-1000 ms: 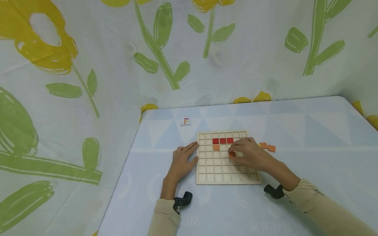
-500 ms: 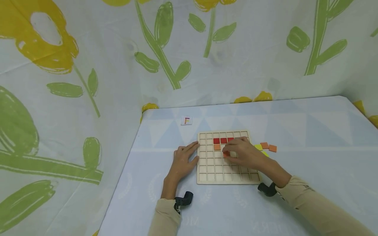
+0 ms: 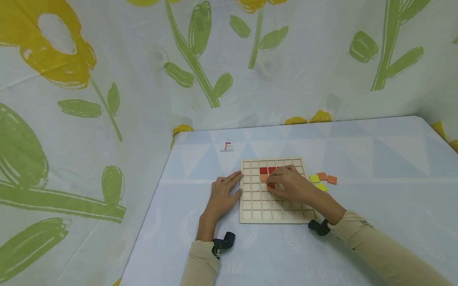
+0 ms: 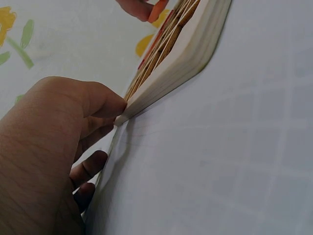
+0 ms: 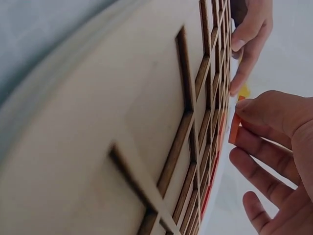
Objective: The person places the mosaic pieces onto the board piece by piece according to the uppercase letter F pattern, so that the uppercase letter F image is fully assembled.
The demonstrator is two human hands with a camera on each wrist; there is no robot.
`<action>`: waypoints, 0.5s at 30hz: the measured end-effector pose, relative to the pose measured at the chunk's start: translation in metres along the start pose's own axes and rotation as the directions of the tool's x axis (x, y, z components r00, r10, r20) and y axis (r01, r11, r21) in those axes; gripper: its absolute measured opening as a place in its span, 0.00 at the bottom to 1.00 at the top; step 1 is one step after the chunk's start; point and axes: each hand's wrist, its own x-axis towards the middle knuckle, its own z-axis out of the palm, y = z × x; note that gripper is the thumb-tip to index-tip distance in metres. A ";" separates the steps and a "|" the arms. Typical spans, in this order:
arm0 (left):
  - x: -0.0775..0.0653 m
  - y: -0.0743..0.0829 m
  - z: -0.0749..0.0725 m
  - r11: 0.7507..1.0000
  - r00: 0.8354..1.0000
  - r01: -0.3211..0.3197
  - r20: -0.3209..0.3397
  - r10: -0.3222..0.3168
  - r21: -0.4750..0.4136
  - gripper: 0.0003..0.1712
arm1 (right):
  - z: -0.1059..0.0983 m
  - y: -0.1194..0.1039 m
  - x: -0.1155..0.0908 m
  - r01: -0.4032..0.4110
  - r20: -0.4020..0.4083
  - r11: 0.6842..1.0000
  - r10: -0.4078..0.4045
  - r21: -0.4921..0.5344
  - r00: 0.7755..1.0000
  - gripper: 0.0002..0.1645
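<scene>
A wooden grid board (image 3: 257,206) lies flat on the table. Near its far side sit red square tiles (image 3: 263,170) in a row, partly behind my right hand, with an orange tile (image 3: 264,178) in the cell below the leftmost. My right hand (image 3: 291,184) pinches another orange tile (image 5: 235,125) between thumb and fingers, just above the board's middle. On the board's left edge rests my left hand (image 3: 222,195), its fingers fairly straight and the fingertips and thumb touching the rim.
Right of the board lie loose yellow tiles (image 3: 314,178) and orange tiles (image 3: 332,180). A small card (image 3: 227,145) printed with a coloured grid pattern lies beyond the board's far left corner. Flower-printed cloth (image 3: 143,79) hangs behind the table and along its left side.
My right hand has moved left across the board with the orange tile, uncovering the yellow tiles at the right. My left hand has stayed at the board's edge.
</scene>
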 end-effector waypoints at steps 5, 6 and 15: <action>0.000 -0.001 0.001 1.000 1.000 -0.001 -0.006 0.001 0.009 0.30 | 0.005 0.000 0.005 0.026 -0.006 1.000 -0.026 -0.005 1.000 0.11; 0.000 -0.001 0.001 1.000 1.000 0.001 -0.006 -0.001 0.006 0.30 | 0.006 0.000 0.006 0.025 -0.003 1.000 -0.025 -0.005 1.000 0.12; 0.000 -0.001 0.000 1.000 1.000 -0.007 -0.005 0.007 -0.027 0.30 | 0.011 -0.004 0.013 0.008 0.023 0.999 -0.007 -0.043 1.000 0.10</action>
